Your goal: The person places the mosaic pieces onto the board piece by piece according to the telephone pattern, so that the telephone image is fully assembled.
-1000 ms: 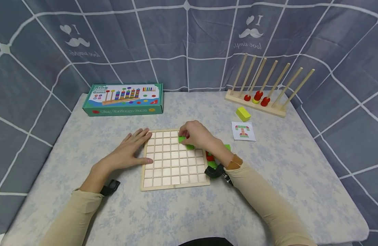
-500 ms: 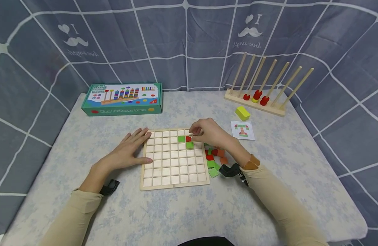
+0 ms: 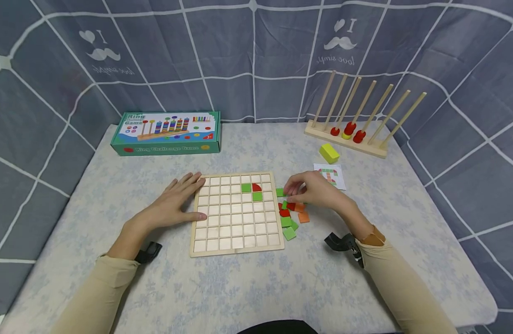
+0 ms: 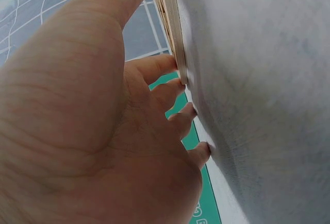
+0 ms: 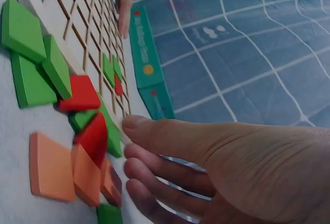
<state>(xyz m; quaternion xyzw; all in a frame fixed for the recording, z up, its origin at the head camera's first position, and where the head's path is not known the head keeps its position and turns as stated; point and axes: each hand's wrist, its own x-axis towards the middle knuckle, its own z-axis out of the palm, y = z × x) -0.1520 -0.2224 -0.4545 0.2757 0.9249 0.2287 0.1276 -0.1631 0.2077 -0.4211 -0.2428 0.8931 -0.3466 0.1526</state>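
The head view shows the whole gridded board (image 3: 237, 218) on the table (image 3: 164, 287), three pieces (image 3: 257, 196) in its cells, loose tiles (image 3: 286, 221) along its right side (the left wrist view, mainly its edge). Near those tiles, the right hand (image 3: 316, 189) holds nothing, fingers narrowly parted from thumb. The left hand (image 3: 170, 204), thumb spread wide, touches the board's left edge.

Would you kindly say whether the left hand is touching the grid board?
Touching: the left wrist view shows the left hand with fingers against the grid board.
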